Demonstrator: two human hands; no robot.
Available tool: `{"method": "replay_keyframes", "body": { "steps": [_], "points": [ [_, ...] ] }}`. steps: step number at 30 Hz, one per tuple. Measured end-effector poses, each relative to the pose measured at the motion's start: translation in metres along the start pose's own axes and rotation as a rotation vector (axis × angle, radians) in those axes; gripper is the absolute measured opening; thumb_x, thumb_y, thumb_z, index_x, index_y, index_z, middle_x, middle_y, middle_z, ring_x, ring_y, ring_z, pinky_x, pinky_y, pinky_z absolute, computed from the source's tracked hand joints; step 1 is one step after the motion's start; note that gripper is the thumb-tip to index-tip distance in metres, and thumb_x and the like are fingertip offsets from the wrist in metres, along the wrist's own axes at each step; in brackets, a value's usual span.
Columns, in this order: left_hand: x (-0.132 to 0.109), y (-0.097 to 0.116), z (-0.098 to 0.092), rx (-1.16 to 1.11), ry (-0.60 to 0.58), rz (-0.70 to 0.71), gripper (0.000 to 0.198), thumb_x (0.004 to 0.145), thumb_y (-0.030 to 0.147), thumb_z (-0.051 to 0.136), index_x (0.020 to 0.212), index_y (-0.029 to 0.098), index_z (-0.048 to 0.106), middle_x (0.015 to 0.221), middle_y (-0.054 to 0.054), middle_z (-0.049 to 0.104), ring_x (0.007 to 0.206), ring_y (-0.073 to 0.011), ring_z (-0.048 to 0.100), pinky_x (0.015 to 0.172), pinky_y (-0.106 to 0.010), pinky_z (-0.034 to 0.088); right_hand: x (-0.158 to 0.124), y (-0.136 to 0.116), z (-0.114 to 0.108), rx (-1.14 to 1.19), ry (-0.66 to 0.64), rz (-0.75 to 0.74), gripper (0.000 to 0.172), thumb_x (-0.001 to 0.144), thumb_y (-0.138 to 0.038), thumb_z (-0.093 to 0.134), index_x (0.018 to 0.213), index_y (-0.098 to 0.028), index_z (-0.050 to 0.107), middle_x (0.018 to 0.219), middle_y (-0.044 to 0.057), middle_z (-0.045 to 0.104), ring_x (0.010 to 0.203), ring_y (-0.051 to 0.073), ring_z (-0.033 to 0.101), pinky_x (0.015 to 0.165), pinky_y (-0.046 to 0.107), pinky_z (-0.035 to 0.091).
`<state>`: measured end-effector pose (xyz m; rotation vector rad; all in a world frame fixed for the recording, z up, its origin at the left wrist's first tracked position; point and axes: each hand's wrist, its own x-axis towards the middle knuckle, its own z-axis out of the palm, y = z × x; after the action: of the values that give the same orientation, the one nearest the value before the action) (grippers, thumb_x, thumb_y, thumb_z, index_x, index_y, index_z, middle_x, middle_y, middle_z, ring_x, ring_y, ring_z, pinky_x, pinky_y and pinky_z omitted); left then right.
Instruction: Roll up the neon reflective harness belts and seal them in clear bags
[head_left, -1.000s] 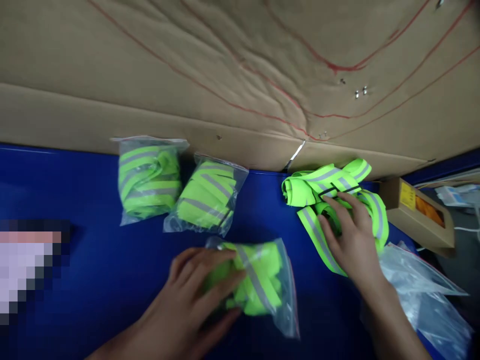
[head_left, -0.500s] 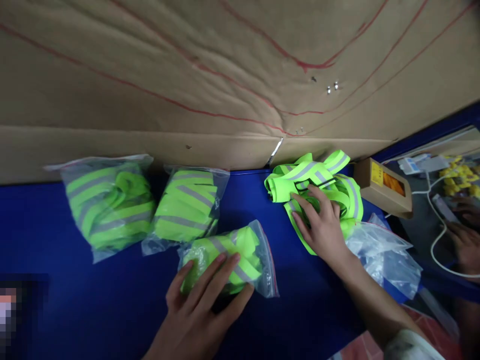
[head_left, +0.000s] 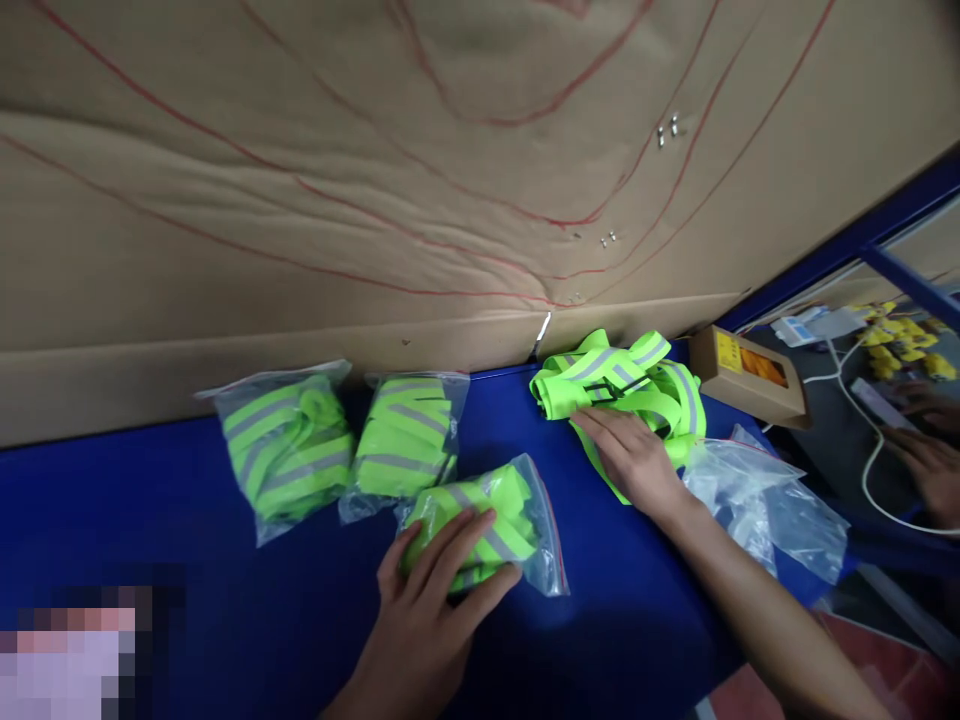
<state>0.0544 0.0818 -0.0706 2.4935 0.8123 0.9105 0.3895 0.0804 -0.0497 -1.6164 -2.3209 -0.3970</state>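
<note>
My left hand (head_left: 427,605) curves over a clear zip bag (head_left: 546,545) packed with neon-yellow reflective straps (head_left: 510,495), thumb on one side and fingers across the top. At the right, my right hand (head_left: 637,465) has its fingers drawn together at the near edge of a loose heap of reflective straps (head_left: 679,395) with grey bands and black trim; its fingertips are partly hidden. Two more filled zip bags, one at the left (head_left: 289,450) and one in the middle (head_left: 405,440), lie behind my left hand.
Crumpled clear plastic bags (head_left: 772,510) lie beside my right forearm. A cardboard box (head_left: 750,375) with a window stands behind them. Brown paper with red lines (head_left: 337,230) covers the panel behind the blue table (head_left: 247,620). Another person's hand (head_left: 930,470) is at the far right, near a white cable (head_left: 866,490).
The view has shifted, so the bags at left appear further right and lower. My right hand's spread fingers have come together on the loose straps. My left hand stays on its bag.
</note>
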Motion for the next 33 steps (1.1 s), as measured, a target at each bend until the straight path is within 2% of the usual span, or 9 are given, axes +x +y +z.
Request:
{"method": "replay_keyframes", "body": {
  "steps": [3,7,14,18,21,24,27,30,33],
  "points": [
    [-0.002,-0.002,0.0,-0.01,0.016,0.02,0.041,0.094,0.006,0.057,0.119,0.032,0.076,0.152,-0.008,0.061,0.152,-0.018,0.044,0.132,-0.043,0.011,0.008,-0.005,0.006,-0.083,-0.125,-0.008,0.054,0.102,-0.007,0.046,0.155,-0.018,0.051,0.156,0.01,0.06,0.141,0.026,0.059,0.115,0.044,0.05],
    [-0.004,-0.003,0.0,0.005,-0.044,0.027,0.04,0.098,0.009,0.056,0.126,0.032,0.072,0.157,-0.007,0.056,0.155,-0.0193,0.04,0.132,-0.044,0.01,0.032,-0.006,0.013,-0.184,-0.167,0.06,0.053,0.104,-0.01,0.041,0.156,-0.011,0.05,0.164,0.016,0.05,0.147,0.031,0.053,0.114,0.046,0.049],
    [-0.001,0.0,-0.005,0.137,-0.115,0.059,0.039,0.101,0.011,0.056,0.132,0.032,0.068,0.164,-0.008,0.049,0.158,-0.0251,0.037,0.131,-0.05,0.012,0.081,-0.016,0.02,-0.159,-0.228,0.277,0.07,0.105,-0.046,0.052,0.157,0.0,0.043,0.147,0.03,0.059,0.127,0.043,0.059,0.105,0.055,0.045],
    [0.002,0.003,-0.005,0.215,-0.147,0.084,0.038,0.102,0.013,0.057,0.134,0.031,0.065,0.164,-0.009,0.049,0.156,-0.0275,0.041,0.128,-0.054,0.018,0.088,-0.018,-0.001,-0.036,-0.187,0.322,0.042,0.107,-0.036,0.049,0.137,-0.011,0.064,0.123,0.022,0.072,0.109,0.036,0.066,0.096,0.047,0.047],
    [0.003,0.005,-0.002,0.263,-0.111,0.11,0.036,0.102,0.012,0.055,0.132,0.031,0.064,0.161,-0.01,0.052,0.152,-0.0292,0.047,0.125,-0.057,0.025,0.087,-0.005,-0.029,0.058,-0.117,0.355,0.04,0.109,-0.04,0.041,0.131,-0.016,0.065,0.102,0.016,0.075,0.087,0.03,0.067,0.08,0.039,0.046],
    [0.009,0.013,-0.006,0.278,0.048,0.126,0.029,0.099,0.016,0.062,0.125,0.029,0.063,0.15,-0.012,0.06,0.14,-0.0312,0.058,0.121,-0.059,0.036,0.086,0.015,-0.058,0.14,0.002,0.423,0.043,0.111,-0.04,0.03,0.117,-0.015,0.065,0.086,0.012,0.07,0.075,0.024,0.062,0.072,0.035,0.043],
    [0.033,0.028,-0.021,0.251,0.239,0.16,0.036,0.095,0.021,0.069,0.128,0.025,0.056,0.144,-0.016,0.059,0.136,-0.0311,0.059,0.117,-0.056,0.043,0.087,0.028,-0.081,0.383,0.121,0.401,0.043,0.111,-0.046,0.031,0.097,-0.02,0.062,0.078,0.005,0.061,0.071,0.019,0.056,0.066,0.031,0.043],
    [0.08,0.052,-0.043,0.105,0.41,0.247,0.057,0.093,0.03,0.076,0.141,0.025,0.046,0.148,-0.014,0.055,0.143,-0.0276,0.052,0.119,-0.049,0.046,0.089,0.023,-0.105,0.662,0.184,0.324,0.044,0.109,-0.055,0.037,0.092,-0.022,0.061,0.075,0.0,0.056,0.066,0.015,0.051,0.061,0.028,0.043],
    [0.135,0.07,-0.059,-0.152,0.352,0.186,0.083,0.093,0.038,0.078,0.157,0.024,0.028,0.166,-0.017,0.036,0.154,-0.0295,0.042,0.12,-0.044,0.046,0.089,0.002,-0.129,0.709,0.235,0.168,0.045,0.107,-0.059,0.045,0.094,-0.02,0.064,0.08,0.001,0.062,0.071,0.015,0.057,0.066,0.029,0.048]
  ]
}}
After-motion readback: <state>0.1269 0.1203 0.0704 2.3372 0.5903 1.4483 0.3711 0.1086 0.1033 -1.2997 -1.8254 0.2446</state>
